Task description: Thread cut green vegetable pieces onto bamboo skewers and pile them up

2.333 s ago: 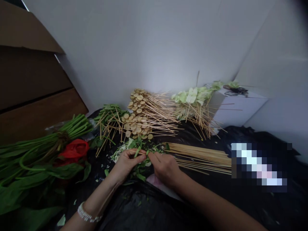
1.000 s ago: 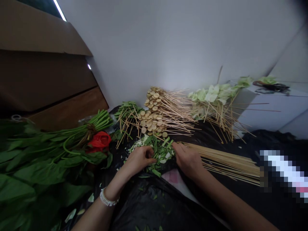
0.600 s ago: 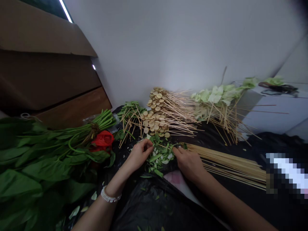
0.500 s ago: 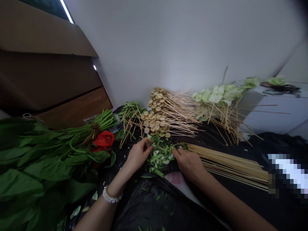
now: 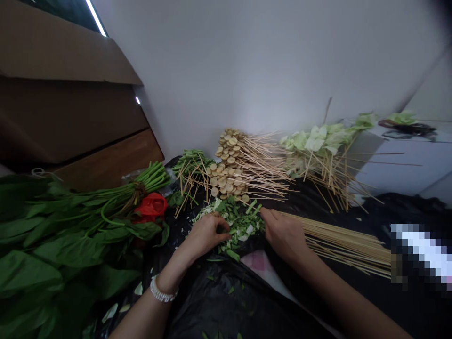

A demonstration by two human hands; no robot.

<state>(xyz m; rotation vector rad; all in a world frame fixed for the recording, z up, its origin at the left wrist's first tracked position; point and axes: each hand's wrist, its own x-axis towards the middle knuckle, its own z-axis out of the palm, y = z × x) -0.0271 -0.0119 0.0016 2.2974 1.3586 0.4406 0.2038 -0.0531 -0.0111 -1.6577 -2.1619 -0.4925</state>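
Note:
My left hand (image 5: pixel 209 233), with a white beaded bracelet (image 5: pixel 161 289) on its wrist, rests over a pile of chopped green stems and pale bits (image 5: pixel 243 226). Its thumb and forefinger curve together at the pile; whatever lies between the tips is too small to make out. At the pile's right side my right hand (image 5: pixel 285 238) is closed on a thin bamboo skewer, mostly hidden by the fingers. Short green stem pieces (image 5: pixel 252 207) show at the skewer's left end. Loose bamboo skewers (image 5: pixel 339 238) lie in a bundle beside and beyond the right hand.
Skewered pale round slices (image 5: pixel 229 179) are stacked behind the pile, with green-stem skewers (image 5: pixel 194 162) to their left and skewered cabbage leaves (image 5: pixel 325 139) to the right. Leafy greens (image 5: pixel 52 259) and a red plastic bag (image 5: pixel 151 207) lie left. Black plastic (image 5: pixel 208 301) covers the surface.
My left hand has moved down and slightly left, uncovering pale bits behind it. My right hand has shifted slightly right and up, and green pieces now show near its fingertips.

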